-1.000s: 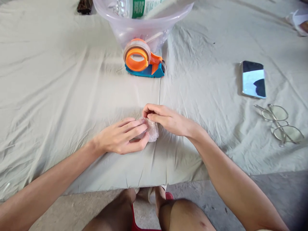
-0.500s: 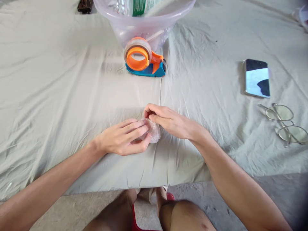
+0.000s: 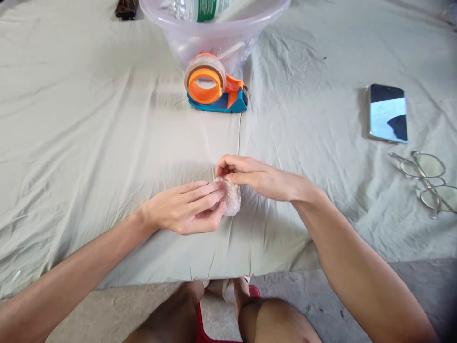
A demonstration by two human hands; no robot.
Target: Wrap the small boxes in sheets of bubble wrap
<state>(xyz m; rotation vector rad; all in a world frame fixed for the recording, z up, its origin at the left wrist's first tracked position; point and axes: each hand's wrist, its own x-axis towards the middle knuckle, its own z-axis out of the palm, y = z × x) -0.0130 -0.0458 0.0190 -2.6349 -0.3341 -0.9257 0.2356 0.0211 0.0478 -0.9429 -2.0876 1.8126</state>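
A small bundle of clear, crinkled plastic wrap rests near the front edge of the cloth-covered table. What is inside it, if anything, I cannot make out. My left hand grips the bundle from the left, thumb below and fingers on top. On the upper side, my right hand has its thumb and curled fingers pinched at the bundle's top edge. The right fingertips are partly hidden, so exactly what they pinch is unclear.
Beyond my hands stands an orange and blue tape dispenser, before a translucent plastic basin holding a green-labelled bottle. To the right lie a phone and eyeglasses. A dark object sits at the far left.
Both hands and the bundle have shifted slightly right and a little downward in view. The right wrist has moved outward. Both hands stay on the wrap.
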